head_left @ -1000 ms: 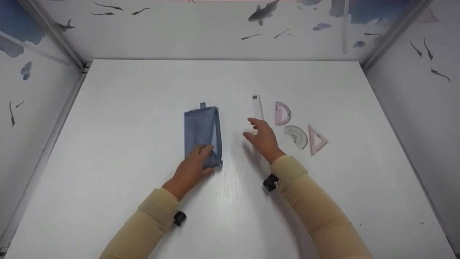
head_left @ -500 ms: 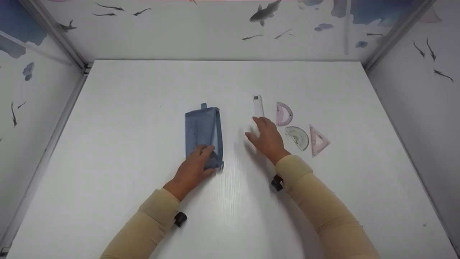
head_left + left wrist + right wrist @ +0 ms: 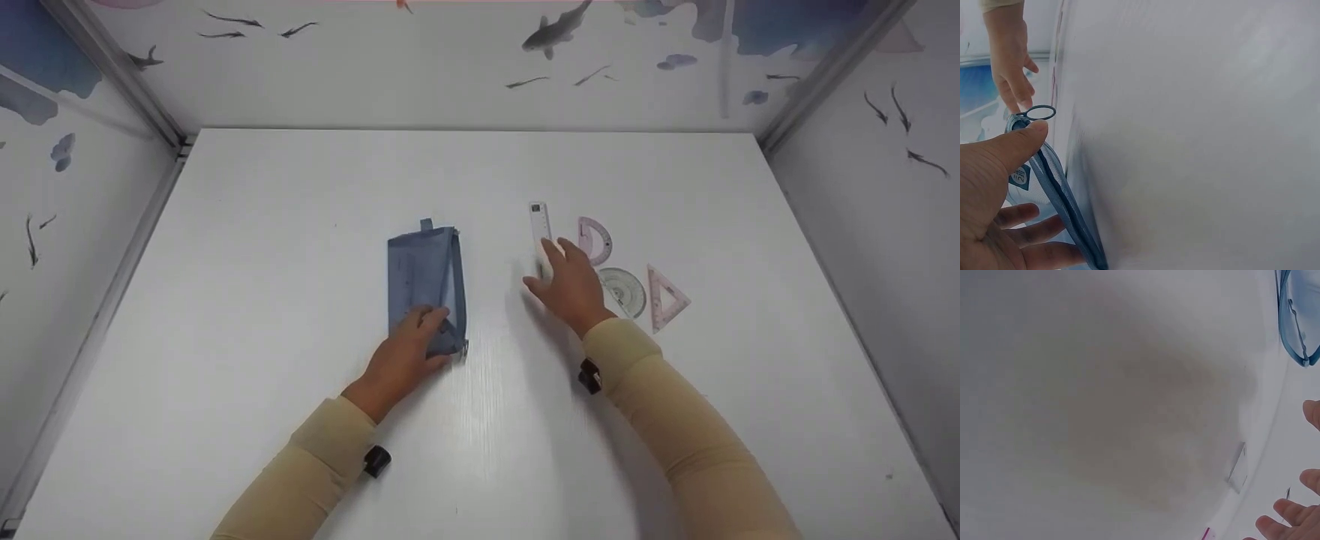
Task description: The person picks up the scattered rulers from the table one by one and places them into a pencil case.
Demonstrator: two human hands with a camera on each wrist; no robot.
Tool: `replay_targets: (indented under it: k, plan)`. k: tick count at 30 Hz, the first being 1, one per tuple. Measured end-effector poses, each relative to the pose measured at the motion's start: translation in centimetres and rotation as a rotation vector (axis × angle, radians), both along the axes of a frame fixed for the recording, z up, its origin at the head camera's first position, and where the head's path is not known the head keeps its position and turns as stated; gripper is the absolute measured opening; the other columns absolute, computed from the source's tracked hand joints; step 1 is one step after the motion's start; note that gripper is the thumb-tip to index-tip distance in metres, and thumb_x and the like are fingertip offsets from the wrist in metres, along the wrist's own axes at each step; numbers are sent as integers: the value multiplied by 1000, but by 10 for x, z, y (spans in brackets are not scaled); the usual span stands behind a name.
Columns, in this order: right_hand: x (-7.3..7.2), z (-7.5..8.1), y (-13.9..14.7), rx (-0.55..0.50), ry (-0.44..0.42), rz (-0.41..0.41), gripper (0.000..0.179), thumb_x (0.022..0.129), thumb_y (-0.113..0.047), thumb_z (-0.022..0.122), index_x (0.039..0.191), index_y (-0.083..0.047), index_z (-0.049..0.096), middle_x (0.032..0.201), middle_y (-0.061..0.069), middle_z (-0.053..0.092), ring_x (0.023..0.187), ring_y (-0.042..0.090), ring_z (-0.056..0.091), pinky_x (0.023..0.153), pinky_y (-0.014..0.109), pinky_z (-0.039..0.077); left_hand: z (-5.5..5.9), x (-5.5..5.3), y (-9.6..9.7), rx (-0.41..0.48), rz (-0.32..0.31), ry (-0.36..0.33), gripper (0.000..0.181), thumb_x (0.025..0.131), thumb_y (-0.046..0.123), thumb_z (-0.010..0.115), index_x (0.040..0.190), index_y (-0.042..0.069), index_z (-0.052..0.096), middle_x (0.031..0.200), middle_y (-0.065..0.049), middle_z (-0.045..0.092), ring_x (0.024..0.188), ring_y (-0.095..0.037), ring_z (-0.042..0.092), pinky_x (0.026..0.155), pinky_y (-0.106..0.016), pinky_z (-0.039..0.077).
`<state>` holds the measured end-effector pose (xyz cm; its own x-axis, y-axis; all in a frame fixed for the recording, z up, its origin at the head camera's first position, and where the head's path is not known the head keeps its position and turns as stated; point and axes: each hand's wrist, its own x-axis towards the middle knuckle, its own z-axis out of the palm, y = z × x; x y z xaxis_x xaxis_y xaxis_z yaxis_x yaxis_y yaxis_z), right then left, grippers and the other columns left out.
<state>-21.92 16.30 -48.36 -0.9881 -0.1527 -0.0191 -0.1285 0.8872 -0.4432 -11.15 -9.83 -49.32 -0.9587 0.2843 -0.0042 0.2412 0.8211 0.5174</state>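
Note:
A blue mesh pencil case [image 3: 420, 270] lies upright-lengthwise on the white table, its zip side facing right and parted. My left hand [image 3: 401, 360] holds its near end, thumb on the zip edge beside the ring pull [image 3: 1041, 112] and fingers on the mesh. To the right, my right hand [image 3: 574, 289] hovers with spread fingers over the lower part of a clear ruler [image 3: 539, 217]. Around that hand lie a pink protractor [image 3: 600, 240], a clear protractor [image 3: 630, 289] partly covered by it, and a pink set square [image 3: 664, 300]. In the right wrist view the ruler [image 3: 1238, 467] shows near the fingertips.
White panels with painted fish, such as the back wall [image 3: 375, 82], enclose the table [image 3: 262, 247] at the back and both sides. Black wrist cameras, including the left one [image 3: 377, 460], hang below each cuff.
My right hand has moved a little right and its fingers now lie over more of the ruler's lower part. The left hand and pencil case stay in place.

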Motion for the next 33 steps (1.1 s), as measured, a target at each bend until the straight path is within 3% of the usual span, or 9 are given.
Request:
replay_targets:
  k: [6,21,33]
  plan:
    - [-7,2,6,-13,-5,-6,75,89,-37,68,149,-8,34,152,20,31,140,37,29,113,48,27,-4,0,-1,3,-26,48,70,82,21,78,142,13,42,136,-19,45,116,-33,56,87,-44,52]
    - [-22,1,11,-89,-42,-42,74,91,-28,68,149,-5,30,151,21,33,140,36,30,113,46,27,-3,-1,0,-5,-23,48,70,83,22,77,142,13,42,138,-21,45,118,-36,56,89,-47,51]
    - [-25,-6,9,-289,-110,-136,71,92,-21,67,150,-6,29,152,17,33,142,32,28,115,41,23,-2,1,-2,12,-23,50,69,83,21,77,142,13,42,136,-20,46,118,-35,55,88,-46,52]
